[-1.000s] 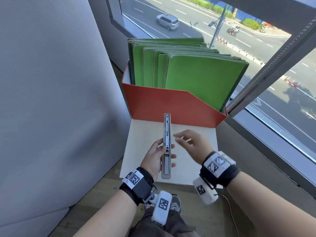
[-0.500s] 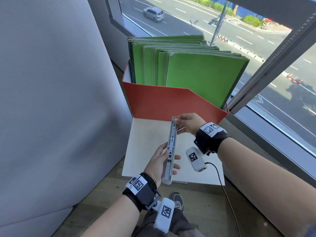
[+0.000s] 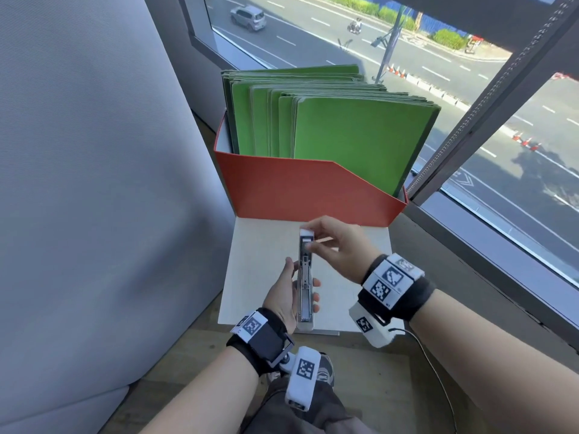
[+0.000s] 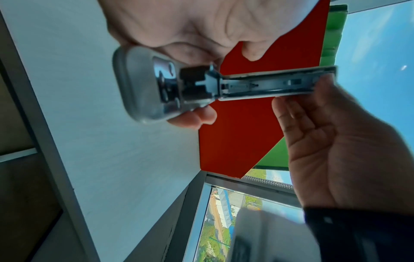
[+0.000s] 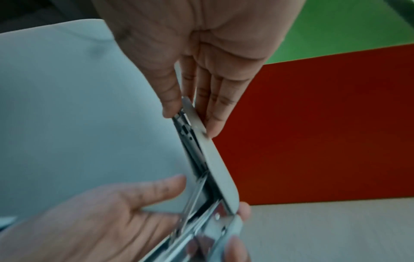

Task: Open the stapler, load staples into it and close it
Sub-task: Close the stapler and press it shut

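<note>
swung part-way shut since the earlier frame, stapler [image 3: 305,283] above the worktop [image 3: 260,277]: left hand [image 3: 283,297] grips its base, right hand [image 3: 336,245] pinches the lid tip; close squarely, fingers clear.

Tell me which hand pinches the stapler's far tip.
The right hand: thumb and fingers pinch the stapler's far end; the left hand grips its near base.
</note>
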A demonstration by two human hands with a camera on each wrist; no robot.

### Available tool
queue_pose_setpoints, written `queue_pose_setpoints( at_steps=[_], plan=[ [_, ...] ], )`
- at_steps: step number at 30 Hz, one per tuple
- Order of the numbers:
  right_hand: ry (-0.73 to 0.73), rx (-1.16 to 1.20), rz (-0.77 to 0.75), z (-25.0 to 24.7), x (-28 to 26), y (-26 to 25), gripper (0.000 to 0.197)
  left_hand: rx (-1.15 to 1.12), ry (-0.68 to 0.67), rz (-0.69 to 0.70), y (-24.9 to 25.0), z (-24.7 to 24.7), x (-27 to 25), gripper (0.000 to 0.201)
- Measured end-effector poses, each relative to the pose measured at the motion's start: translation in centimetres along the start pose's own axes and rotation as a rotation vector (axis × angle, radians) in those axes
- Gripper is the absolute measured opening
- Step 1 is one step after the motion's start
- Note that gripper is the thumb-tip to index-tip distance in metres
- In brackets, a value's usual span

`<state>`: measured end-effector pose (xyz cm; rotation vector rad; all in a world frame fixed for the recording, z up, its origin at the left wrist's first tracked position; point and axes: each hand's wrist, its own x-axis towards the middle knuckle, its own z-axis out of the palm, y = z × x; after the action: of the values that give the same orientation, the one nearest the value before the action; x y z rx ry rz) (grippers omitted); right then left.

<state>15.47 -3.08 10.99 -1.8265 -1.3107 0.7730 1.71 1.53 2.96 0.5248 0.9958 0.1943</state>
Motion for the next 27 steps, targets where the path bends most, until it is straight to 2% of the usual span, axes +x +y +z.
queue_pose_setpoints(
  at_steps=[2,6,8,11,12,16,19,22,23,27],
  plan=[
    [-0.043,-0.019,-0.066,0.6,-1.5,-0.1,0.025,0.015,0.011,0.003,0.4,0.0,0.0,0.056],
    [-0.020,-0.150,-0.214,1.9,-3.8,0.8,0.028,0.066,-0.026,0.002,0.9,-0.2,0.1,0.059],
    [-0.010,-0.179,-0.260,2.9,-4.7,1.4,0.028,0.078,-0.060,0.037,1.1,-0.3,0.1,0.048],
    [-0.024,-0.188,-0.270,4.2,-5.7,2.3,0.022,0.053,-0.078,0.071,1.4,0.2,-0.2,0.018],
    [-0.030,-0.175,-0.256,4.4,-6.0,2.4,0.021,0.038,-0.077,0.084,1.4,0.2,-0.3,0.017],
    [0.020,0.035,-0.076,4.3,-7.1,2.7,0.028,0.015,-0.064,0.156,1.4,0.0,0.1,0.032],
    [0.041,0.241,0.254,4.6,-6.9,3.5,0.027,0.045,-0.061,0.215,1.4,-0.1,0.4,0.035],
    [-0.028,0.610,0.487,5.7,-6.4,4.7,0.053,0.073,-0.081,0.219,1.3,0.2,0.5,0.039],
    [-0.039,0.704,0.519,6.0,-6.3,5.0,0.055,0.087,-0.085,0.222,1.2,0.3,0.5,0.040],
    [-0.061,0.809,0.504,6.3,-5.9,5.1,0.029,0.118,-0.082,0.234,0.9,0.4,0.7,0.045]
  ],
)
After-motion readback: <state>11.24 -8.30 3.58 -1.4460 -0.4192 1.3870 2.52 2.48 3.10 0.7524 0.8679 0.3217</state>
